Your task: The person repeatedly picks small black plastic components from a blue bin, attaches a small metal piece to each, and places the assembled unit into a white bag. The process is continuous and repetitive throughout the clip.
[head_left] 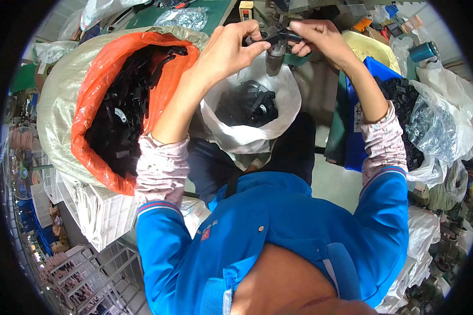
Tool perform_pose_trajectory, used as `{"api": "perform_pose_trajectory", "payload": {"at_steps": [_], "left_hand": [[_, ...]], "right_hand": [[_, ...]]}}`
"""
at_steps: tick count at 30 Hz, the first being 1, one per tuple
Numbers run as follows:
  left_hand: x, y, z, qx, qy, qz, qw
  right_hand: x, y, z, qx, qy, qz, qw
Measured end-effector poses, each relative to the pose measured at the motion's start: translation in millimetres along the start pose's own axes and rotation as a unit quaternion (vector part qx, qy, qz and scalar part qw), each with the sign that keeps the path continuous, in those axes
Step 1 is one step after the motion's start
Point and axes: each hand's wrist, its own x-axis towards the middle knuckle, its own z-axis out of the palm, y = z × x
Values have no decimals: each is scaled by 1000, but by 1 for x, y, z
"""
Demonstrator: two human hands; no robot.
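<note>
My left hand (227,52) pinches one end of a black, lever-like part (279,35) between thumb and fingers. From the other side, my right hand (323,41) grips the same part near its right end. The part lies across the top of an upright metal post (275,63), directly beneath a machine's vertical spindle (280,7); whether it touches the spindle I cannot tell. Below my hands, between my knees, a white bag (286,123) stands with its mouth wide and several black parts (252,102) inside. Fingers partly cover the held part.
Left of me a large woven sack with an orange liner (84,118) holds many black parts. To the right stand a blue bin (356,136) of black parts and a clear bag (433,128). A yellow tray (370,50) sits behind. White crates (97,210) stand lower left.
</note>
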Motion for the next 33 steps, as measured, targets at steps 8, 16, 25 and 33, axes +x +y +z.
{"api": "perform_pose_trajectory", "payload": {"at_steps": [8,16,25,33], "left_hand": [[-4,-4,7,41,37,74,996],[-3,-8,2,0,6,66,998],[-2,-5,3,1,-1,48,999],[-11,-11,20,84,180,176,964]], "right_hand": [[66,126,-4,-343,192,-89,915],[58,118,21,-353,227,5,908],[67,138,20,-431,246,-9,868],[75,132,15,-462,190,135,856]]}}
